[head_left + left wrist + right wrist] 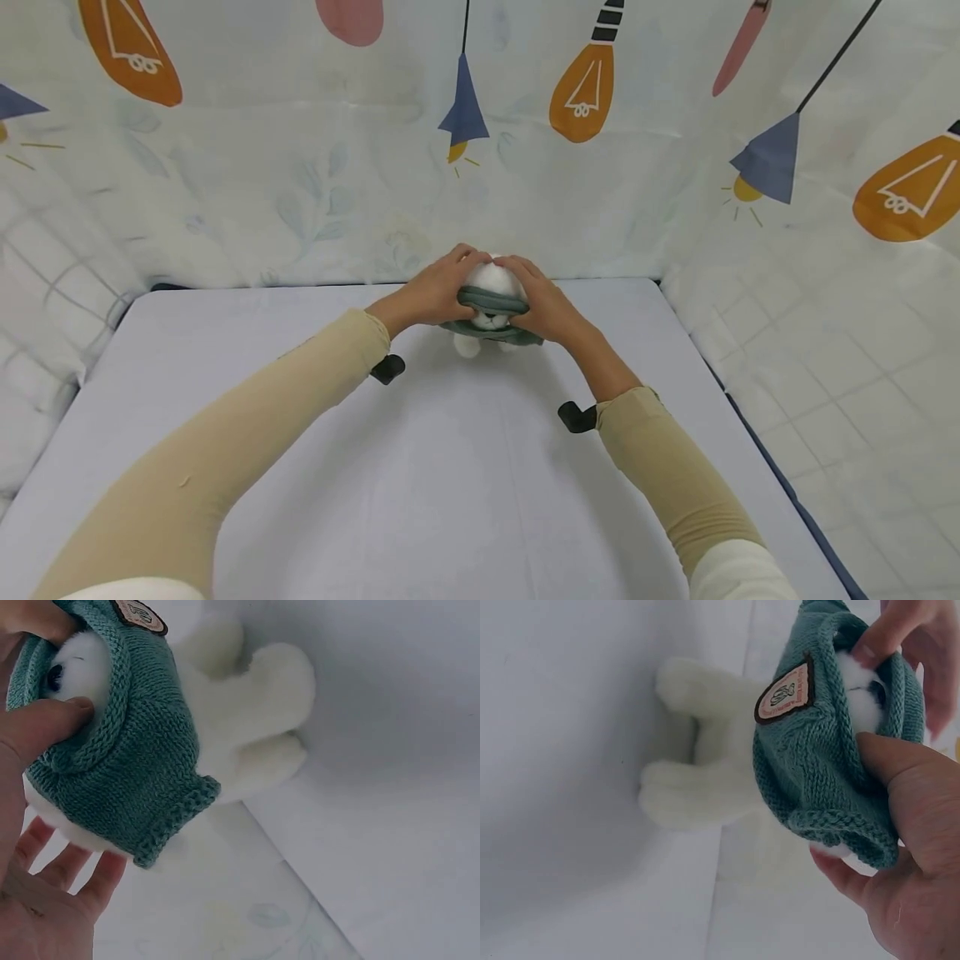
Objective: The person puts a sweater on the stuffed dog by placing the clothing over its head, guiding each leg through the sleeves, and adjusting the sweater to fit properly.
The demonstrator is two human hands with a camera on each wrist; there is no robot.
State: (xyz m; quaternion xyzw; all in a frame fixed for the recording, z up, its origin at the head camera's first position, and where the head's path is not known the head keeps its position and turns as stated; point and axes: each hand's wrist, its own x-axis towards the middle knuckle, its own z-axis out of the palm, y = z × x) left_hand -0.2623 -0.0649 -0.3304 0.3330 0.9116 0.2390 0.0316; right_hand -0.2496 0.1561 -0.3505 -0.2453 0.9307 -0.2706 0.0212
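Observation:
A white plush toy (498,277) stands at the far middle of the table, with a green knitted sweater (491,301) bunched around its head. The sweater's neck opening frames the face, where a dark eye shows in both wrist views. My left hand (438,287) grips the sweater from the left, its thumb hooked inside the opening and other fingers behind the head. On the opposite side my right hand (551,308) holds it the same way. A stitched label patch (786,694) is on the sweater's front. Below the hem, the plush legs (281,694) are bare.
The table (450,483) has a pale cover. Right behind the toy rises a hanging cloth (300,167) printed with lamps and bulbs. White grid-patterned cloth (847,400) borders the right side. Dark wrist mounts (576,417) stick out near both cuffs.

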